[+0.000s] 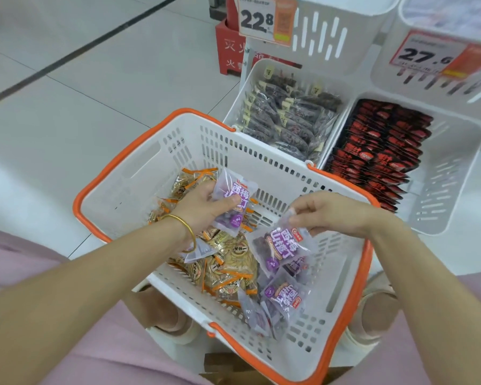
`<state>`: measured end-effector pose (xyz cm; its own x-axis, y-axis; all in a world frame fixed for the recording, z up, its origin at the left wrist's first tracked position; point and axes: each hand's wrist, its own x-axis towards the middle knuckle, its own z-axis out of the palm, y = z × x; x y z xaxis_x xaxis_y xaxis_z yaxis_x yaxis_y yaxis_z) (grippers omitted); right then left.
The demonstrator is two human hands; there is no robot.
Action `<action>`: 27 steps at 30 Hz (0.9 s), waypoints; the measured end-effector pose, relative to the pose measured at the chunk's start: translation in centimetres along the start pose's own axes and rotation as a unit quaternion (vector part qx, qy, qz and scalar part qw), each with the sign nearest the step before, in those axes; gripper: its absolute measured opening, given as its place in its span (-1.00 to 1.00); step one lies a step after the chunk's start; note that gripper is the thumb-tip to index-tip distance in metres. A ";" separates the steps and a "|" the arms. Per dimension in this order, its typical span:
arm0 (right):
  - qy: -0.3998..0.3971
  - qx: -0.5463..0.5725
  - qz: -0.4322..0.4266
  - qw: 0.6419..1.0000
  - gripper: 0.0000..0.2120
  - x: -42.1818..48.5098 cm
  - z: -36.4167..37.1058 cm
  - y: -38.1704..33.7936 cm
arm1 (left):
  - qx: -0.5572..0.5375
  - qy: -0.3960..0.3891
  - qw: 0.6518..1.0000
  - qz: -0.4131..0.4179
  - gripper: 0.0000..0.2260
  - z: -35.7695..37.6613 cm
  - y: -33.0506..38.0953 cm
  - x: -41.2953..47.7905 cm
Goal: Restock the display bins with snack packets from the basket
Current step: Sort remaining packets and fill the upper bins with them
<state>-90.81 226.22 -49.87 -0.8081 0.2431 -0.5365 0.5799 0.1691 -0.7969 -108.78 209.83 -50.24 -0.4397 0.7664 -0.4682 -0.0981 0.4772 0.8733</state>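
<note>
A red box with white lettering (229,55) stands on the pale glossy tiled floor (95,87), just left of the white slotted display bins (439,173).

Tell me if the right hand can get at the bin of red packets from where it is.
Probably yes: the right hand, pinching a purple packet, is just across the basket rim from that open-topped bin.

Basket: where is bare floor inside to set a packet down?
In the basket, bare floor lies along the left wall and at the right end beyond the purple packets. The middle is crowded with gold packets.
</note>
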 end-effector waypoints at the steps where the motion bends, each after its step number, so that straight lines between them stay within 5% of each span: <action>1: 0.009 0.005 -0.017 1.000 -0.88 -0.5 -0.2 -0.8 | 0.009 -0.001 1.000 0.010 -0.73 0.3 0.2 0.1; 5: 0.070 0.040 -0.076 0.994 -0.94 -1.3 -0.1 -2.6 | 0.031 -0.041 0.999 0.009 -0.81 1.7 0.9 0.0; 11: 0.242 0.060 -0.174 0.953 -0.90 -1.3 -0.4 -3.2 | -0.020 -0.105 0.994 -0.026 -0.60 3.5 2.5 -0.4; 17: 0.337 0.077 -0.224 0.911 -0.88 -1.4 -0.4 -3.8 | -0.008 -0.166 0.985 0.038 -0.36 5.2 3.5 -0.1; 20: 0.358 0.057 -0.215 0.907 -0.91 -2.0 -1.1 -4.1 | -0.020 -0.144 0.987 0.067 -0.44 5.8 4.1 0.3; 23: 0.327 0.027 -0.171 0.929 -0.81 -3.6 -3.6 -4.8 | -0.016 -0.131 0.985 0.112 -0.60 6.7 6.2 0.5; 27: 0.148 0.143 -0.092 0.974 -0.44 -7.6 -9.2 -5.8 | 0.012 -0.135 0.970 0.200 -0.75 8.9 11.6 1.8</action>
<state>-87.04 232.20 -38.62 -0.8061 0.5054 -0.3077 0.3412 -0.0278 -0.9396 -102.74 220.59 -42.19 -0.1879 0.9756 -0.1137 0.0545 0.1260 0.9905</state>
